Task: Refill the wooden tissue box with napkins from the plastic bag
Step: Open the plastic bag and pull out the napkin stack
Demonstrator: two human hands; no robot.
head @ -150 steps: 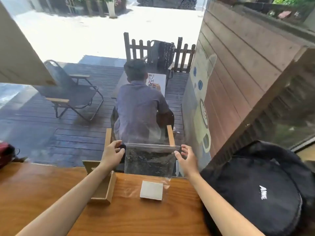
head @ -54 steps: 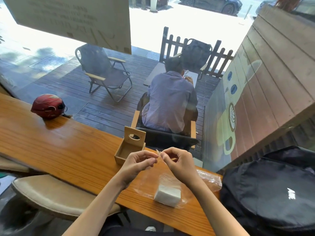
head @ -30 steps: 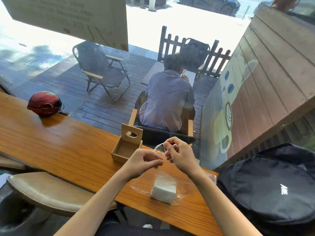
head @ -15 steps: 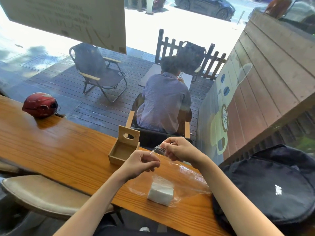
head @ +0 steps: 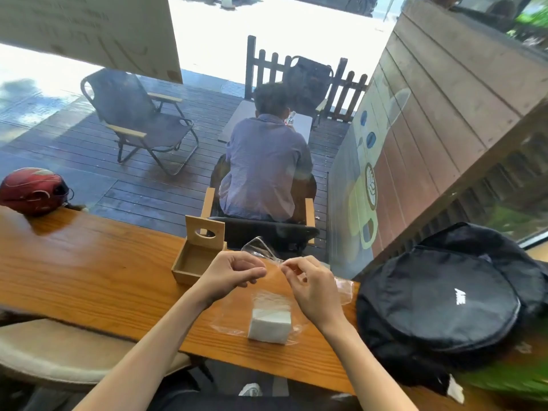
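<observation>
A clear plastic bag lies on the wooden counter with a white stack of napkins inside it near the front edge. My left hand and my right hand each pinch one side of the bag's raised mouth, a little above the counter. The wooden tissue box stands just left of my left hand. It holds nothing, and its lid with an oval slot stands upright at the back.
A black backpack lies on the counter's right end, close to my right arm. A red helmet sits at the far left by the window. A beige stool is below the counter's front edge. Beyond the glass a person sits on a deck.
My hands have drawn slightly apart at the bag's mouth, and the mouth now stands up between them. The napkin stack stays in the bag on the counter.
</observation>
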